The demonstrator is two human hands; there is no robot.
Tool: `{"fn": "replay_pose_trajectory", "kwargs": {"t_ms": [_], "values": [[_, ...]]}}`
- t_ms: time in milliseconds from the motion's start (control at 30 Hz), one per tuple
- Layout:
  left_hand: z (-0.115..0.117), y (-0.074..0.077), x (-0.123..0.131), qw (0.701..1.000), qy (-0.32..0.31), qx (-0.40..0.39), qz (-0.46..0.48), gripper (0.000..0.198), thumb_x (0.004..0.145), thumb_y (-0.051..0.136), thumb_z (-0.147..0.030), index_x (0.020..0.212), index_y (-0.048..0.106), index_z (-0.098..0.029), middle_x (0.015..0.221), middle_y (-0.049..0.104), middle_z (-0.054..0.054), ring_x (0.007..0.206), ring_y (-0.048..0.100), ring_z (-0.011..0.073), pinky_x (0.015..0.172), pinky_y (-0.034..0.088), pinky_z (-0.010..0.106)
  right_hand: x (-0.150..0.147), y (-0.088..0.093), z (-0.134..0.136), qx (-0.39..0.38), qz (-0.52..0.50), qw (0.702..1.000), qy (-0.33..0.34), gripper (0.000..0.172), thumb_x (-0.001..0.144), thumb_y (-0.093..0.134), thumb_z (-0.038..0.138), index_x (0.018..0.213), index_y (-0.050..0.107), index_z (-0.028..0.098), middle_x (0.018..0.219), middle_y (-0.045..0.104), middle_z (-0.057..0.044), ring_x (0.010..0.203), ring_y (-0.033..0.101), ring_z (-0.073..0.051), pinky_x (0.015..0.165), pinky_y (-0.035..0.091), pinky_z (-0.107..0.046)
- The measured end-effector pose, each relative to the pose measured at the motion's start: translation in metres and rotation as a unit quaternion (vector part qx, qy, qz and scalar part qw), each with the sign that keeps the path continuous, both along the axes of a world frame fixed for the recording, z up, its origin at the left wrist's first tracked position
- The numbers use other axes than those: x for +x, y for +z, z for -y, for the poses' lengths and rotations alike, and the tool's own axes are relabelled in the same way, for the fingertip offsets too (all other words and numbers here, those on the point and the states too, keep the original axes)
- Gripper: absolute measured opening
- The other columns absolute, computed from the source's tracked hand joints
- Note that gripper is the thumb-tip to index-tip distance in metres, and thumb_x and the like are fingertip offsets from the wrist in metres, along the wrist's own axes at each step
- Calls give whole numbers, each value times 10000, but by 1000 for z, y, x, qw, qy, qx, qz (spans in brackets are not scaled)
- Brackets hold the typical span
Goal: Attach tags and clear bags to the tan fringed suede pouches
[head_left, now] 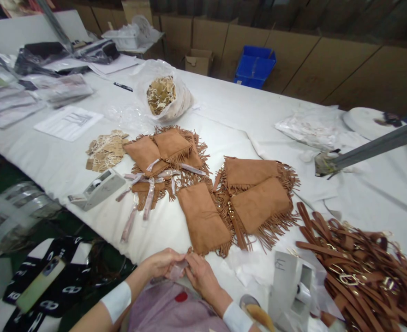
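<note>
At the table's near edge my left hand (pixel 166 263) and my right hand (pixel 200 273) meet, fingers closed on a small piece of clear plastic wrap (pixel 177 270) between them. Just beyond them lies a brown fringed pouch (pixel 205 219), its near corner and metal ring by my fingertips. To its right, two more fringed pouches (pixel 262 203) overlap. Behind to the left is a stack of fringed pouches (pixel 172 144) with plastic-wrapped straps (pixel 149 198) on its near side.
Brown straps with metal clasps (pixel 356 267) are heaped at right. Tape dispensers stand at left (pixel 101 188) and right (pixel 288 288). Tags (pixel 106 151) and a bag of tags (pixel 170 99) lie farther back. A metal pole (pixel 380 146) crosses the right side.
</note>
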State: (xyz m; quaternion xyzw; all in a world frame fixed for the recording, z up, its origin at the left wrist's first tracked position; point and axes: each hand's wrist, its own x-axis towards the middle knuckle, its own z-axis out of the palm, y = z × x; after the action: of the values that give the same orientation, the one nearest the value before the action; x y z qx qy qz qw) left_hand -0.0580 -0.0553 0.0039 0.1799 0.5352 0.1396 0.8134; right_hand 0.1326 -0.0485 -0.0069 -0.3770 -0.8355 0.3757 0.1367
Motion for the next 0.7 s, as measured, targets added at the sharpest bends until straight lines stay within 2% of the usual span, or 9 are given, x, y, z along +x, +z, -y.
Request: {"fn": "replay_pose_trajectory", "kwargs": {"t_ms": [100,200,267,367,500,600,700], "values": [[-2,-4,0,997,-13,51,-51,381,584,683,-526,556,591,-157,555,623,34,501,532,150,502,375,252,10,-4,2,-39,-26,995,-83,333,813,475,115,1108,581,228,995,643,-78,913,609,-223,805,484,-344],[-6,-8,2,992,-20,87,-86,320,596,653,-453,491,571,-162,477,574,2,463,472,122,486,314,236,16,-6,1,-85,-39,980,-176,285,838,452,162,1062,620,216,935,672,-82,872,634,-233,790,494,-355],[-9,-12,5,988,-21,110,-103,305,593,642,-421,458,546,-165,430,516,-26,442,417,100,479,276,229,15,-5,-4,-110,-56,973,-196,272,842,456,186,1041,638,223,931,690,-77,869,645,-235,800,491,-357],[-11,-18,9,984,-19,133,-118,285,571,644,-399,453,524,-170,407,462,-49,429,368,84,468,239,228,9,-1,-14,-117,-61,974,-183,297,848,451,196,1074,638,241,972,706,-72,887,654,-227,807,480,-333],[-12,-28,14,980,-8,146,-135,245,525,680,-381,524,572,-161,429,490,-52,428,374,85,458,234,228,0,4,-29,-120,22,983,-141,295,835,469,176,1061,645,249,864,728,-66,794,671,-211,706,463,-272],[-11,-36,17,976,7,150,-154,271,489,719,-382,544,582,-155,436,499,-51,425,383,84,459,254,229,-2,2,-35,-123,68,983,-120,277,834,460,161,1012,652,251,802,726,-55,754,673,-199,667,442,-249],[-9,-42,21,974,25,150,-165,306,482,734,-402,575,593,-146,460,527,-36,432,422,94,463,288,232,0,-3,-38,-131,52,984,-113,264,846,428,164,963,651,243,822,723,-49,774,671,-193,680,439,-249]]}}
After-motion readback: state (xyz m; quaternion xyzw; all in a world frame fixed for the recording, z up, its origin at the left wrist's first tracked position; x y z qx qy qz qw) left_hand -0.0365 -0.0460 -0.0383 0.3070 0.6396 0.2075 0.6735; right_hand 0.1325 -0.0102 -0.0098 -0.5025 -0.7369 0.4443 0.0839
